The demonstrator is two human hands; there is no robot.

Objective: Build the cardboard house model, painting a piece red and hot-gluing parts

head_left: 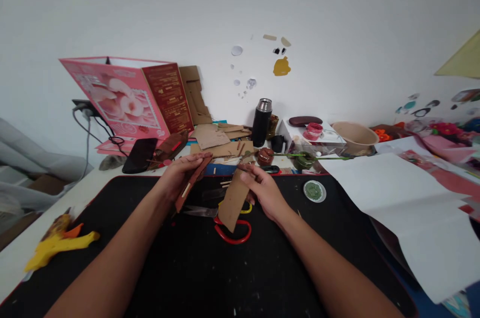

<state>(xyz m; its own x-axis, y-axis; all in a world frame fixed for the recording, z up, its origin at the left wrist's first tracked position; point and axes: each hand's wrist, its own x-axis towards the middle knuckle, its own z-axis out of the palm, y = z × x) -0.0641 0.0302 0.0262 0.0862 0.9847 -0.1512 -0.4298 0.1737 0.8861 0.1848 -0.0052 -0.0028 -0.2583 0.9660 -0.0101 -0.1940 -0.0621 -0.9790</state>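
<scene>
My left hand [185, 168] is closed on a reddish-brown painted piece of cardboard [193, 182], held tilted above the black mat. A small pale strip shows on its lower part. Between the thumb and fingers of my right hand [264, 185] is a plain brown cardboard piece [234, 200], hanging at a slant. Below it lie scissors [240, 238] with red and yellow handles, blades pointing left and partly hidden by the cardboard. The two pieces are apart from each other.
A yellow glue gun [60, 243] lies at the left. A black flask [261, 123], cardboard scraps [212, 136] and paint jars [265, 156] line the back. A dish of green paint [314, 191] sits right of my hands, near white paper [405, 198]. A pink box [127, 103] stands back left.
</scene>
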